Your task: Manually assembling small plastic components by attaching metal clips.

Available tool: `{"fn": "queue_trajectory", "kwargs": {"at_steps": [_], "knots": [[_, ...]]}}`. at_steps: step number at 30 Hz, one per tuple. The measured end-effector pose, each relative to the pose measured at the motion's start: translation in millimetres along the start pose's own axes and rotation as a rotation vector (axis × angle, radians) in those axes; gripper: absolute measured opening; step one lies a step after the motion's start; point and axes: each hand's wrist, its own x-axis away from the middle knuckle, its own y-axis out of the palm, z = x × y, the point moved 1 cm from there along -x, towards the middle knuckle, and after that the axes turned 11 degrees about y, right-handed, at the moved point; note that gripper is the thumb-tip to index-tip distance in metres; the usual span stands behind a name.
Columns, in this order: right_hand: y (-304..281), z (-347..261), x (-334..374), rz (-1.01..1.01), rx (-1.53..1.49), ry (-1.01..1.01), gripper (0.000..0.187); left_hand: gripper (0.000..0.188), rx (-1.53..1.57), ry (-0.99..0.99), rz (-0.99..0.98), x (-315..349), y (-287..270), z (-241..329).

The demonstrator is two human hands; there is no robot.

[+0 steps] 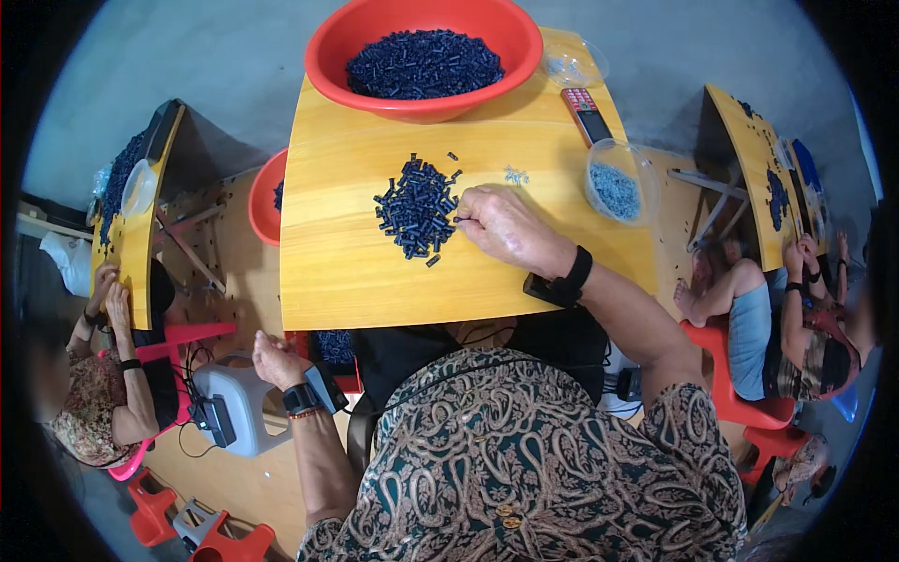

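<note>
My right hand [510, 228] is over the yellow table [346, 290], its fingertips pinched on a small dark plastic piece at the right edge of a loose pile of small dark tube-shaped pieces [412, 208]. Beyond that hand, several tiny pale pieces [516, 175] lie scattered on the tabletop. My left hand [277, 361] is off the table, below its near left corner, with the fingers curled together. Whatever it may hold is too small or hidden to make out. Under the table near it, a red container holds more dark pieces [334, 347].
A large red basin [423, 105] heaped with dark pieces stands at the far edge. To the right are a clear tub [615, 190] of small pale parts, a red-and-black phone [586, 116] and another clear dish [573, 64]. People sit at tables on both sides; another red basin [267, 201] is at left.
</note>
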Motion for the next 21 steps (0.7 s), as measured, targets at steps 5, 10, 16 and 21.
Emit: {"fn": "queue_trajectory", "kwargs": {"at_steps": [5,10,16,21], "knots": [[1,10,18,0.024,-0.379,0.082,0.011,0.016,-0.194,-0.502,-0.023,-7,-5,-42],[-6,4,33,-0.126,-0.812,0.344,0.009,0.014,-0.244,-0.351,-0.056,-14,-14,-46],[20,-3,44,-0.222,-1.027,0.304,0.010,0.020,-0.180,0.528,-0.311,80,85,77],[33,-26,49,-0.313,-1.019,0.307,0.007,0.020,0.014,0.103,-1.046,150,142,92]]}}
